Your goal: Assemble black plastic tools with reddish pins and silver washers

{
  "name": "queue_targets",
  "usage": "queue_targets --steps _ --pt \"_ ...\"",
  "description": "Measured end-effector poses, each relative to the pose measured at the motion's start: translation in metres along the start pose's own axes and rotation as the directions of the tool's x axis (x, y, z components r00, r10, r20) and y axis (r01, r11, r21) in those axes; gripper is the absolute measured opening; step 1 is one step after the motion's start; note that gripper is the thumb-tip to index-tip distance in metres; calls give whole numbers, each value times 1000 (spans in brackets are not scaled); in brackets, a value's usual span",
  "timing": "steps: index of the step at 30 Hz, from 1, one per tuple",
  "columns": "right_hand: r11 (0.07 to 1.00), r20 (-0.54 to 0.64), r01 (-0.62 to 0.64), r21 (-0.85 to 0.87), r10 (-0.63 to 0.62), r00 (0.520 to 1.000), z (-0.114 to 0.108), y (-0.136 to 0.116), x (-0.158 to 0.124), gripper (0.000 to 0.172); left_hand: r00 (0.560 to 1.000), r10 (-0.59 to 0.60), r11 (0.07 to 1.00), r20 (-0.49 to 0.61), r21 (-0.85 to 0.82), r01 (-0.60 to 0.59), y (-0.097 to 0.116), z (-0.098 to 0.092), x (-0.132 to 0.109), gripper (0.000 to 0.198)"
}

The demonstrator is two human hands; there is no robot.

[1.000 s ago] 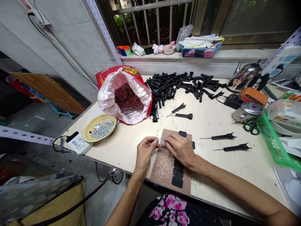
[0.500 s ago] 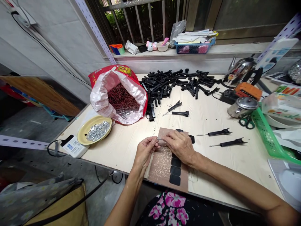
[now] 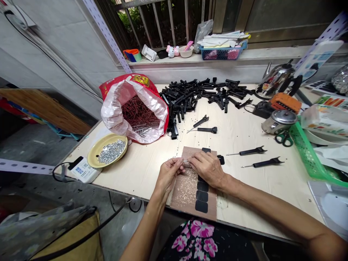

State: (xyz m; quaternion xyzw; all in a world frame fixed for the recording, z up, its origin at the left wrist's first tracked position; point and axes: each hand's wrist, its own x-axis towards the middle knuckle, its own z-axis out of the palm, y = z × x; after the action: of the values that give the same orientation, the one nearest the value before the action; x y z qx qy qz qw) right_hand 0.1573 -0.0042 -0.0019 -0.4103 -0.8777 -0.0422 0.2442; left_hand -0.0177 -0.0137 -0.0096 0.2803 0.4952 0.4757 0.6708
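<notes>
A thin metal rod (image 3: pixel 185 161) spans the short gap between my two hands. My left hand (image 3: pixel 170 174) pinches one end between thumb and fingertips. The fingers of my right hand (image 3: pixel 208 169) are closed at its other end; what else they hold is hidden. Both hands are over a brown board (image 3: pixel 182 210) with pale specks on it. Several black rounded squares (image 3: pixel 202 196) lie in a column along the board, partly under my right hand. To the right lie two black-handled pieces with metal shafts (image 3: pixel 248 151), forked at one end.
An open red bag (image 3: pixel 161 90) of thin rust-coloured rods stands behind my left hand. Beside it, a yellow plate (image 3: pixel 91 152) holds small silvery bits. Black plastic parts (image 3: pixel 185 96) are heaped at the back. A kettle (image 3: pixel 277 81), lidded metal cup (image 3: pixel 277 123), scissors (image 3: pixel 284 139) and green basket (image 3: pixel 307 154) are at right.
Both hands keep their grip, and the fingertips around the rod have shifted only slightly. The whole view has moved a little.
</notes>
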Motion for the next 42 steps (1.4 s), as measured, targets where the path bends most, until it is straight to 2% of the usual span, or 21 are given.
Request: queue_targets --steps 4,9,12,15,20,22,26,28,32,35,37,42 --pt "1000 20 1 -7 0 1000 3 1 -2 21 995 -67 997 75 -16 69 -2 -3 2 30" --pt "998 56 -37 46 34 998 2 1 -4 21 993 118 965 13 234 -118 0 -1 -1 27" --pt "990 66 -99 101 92 994 0 0 -6 23 989 150 945 10 293 -146 3 4 -4 27" --pt "983 64 -135 123 128 990 -1 -3 -7 23 986 167 946 5 283 -161 3 7 -4 26" --pt "931 141 -266 251 236 961 -2 -5 -7 17 976 216 938 -6 280 -206 1 10 -2 27" --pt "942 136 -247 229 220 966 -3 -4 -7 16 977 213 944 -8 261 -204 -1 10 -2 27" --pt "985 57 -156 67 153 987 -5 -4 -7 20 978 206 948 -19 250 -195 -2 13 -4 26" --pt "986 49 -158 50 156 987 -6 -3 -7 22 978 208 946 -20 259 -196 -1 14 -4 26" --pt "959 99 -223 176 208 973 -7 -2 -10 19 987 160 963 -10 219 -154 -1 15 -3 28" --pt "960 87 -192 206 177 980 -8 -1 -11 20 995 98 983 7 158 -98 -2 16 -2 29" --pt "962 87 -185 203 170 982 -8 0 -11 22 996 91 985 11 144 -91 -3 17 -1 29" --pt "904 169 -282 320 239 956 -13 3 -13 19 995 95 984 5 148 -95 -4 21 -3 28"
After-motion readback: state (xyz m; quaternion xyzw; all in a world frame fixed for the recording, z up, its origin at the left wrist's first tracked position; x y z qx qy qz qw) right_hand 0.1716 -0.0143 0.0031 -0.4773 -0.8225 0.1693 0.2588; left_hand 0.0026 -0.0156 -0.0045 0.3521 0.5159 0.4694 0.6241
